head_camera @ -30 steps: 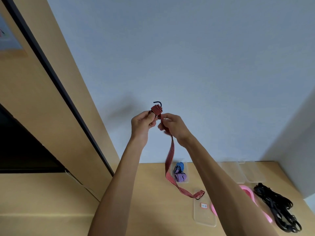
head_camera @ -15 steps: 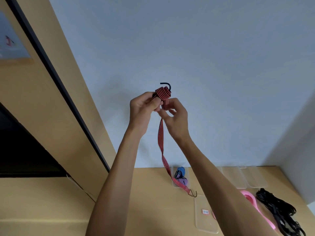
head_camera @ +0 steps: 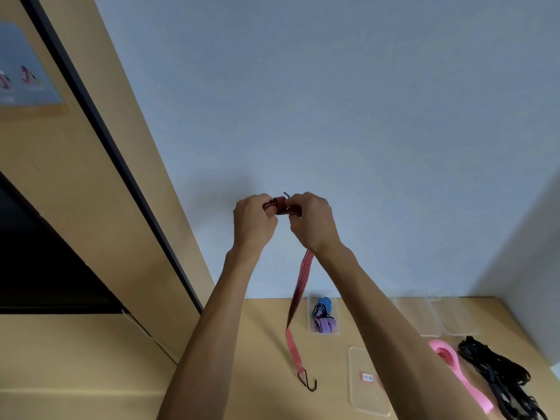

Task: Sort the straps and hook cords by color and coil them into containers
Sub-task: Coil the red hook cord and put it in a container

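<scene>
1. We hold the red cord up high in front of the wall, so its loose end can hang down and not get tangled.
2. Our left hand curls its fingers around the little roll at the top of the cord. We think it squeezes the roll so the roll does not pop open.
3. Our right hand is just beside the left one. Its fingers curl over the cord where it meets the roll. It looks like this hand lays the next turn on.
4. A dark hook tip peeks out above the two hands.
5. Below the right hand, the cord hangs flat like a ribbon. It is red with thin dark lines and has one twist partway down.
6. Its far end has a black hook. We cannot tell if that hook touches the table.
7. Far below the right hand sits a clear box with a blue roll and a purple roll inside.
8. Near it lies a clear lid and a pink strap. A pile of black cords waits beside the strap.
9. We think most of the red cord is not rolled yet.
</scene>
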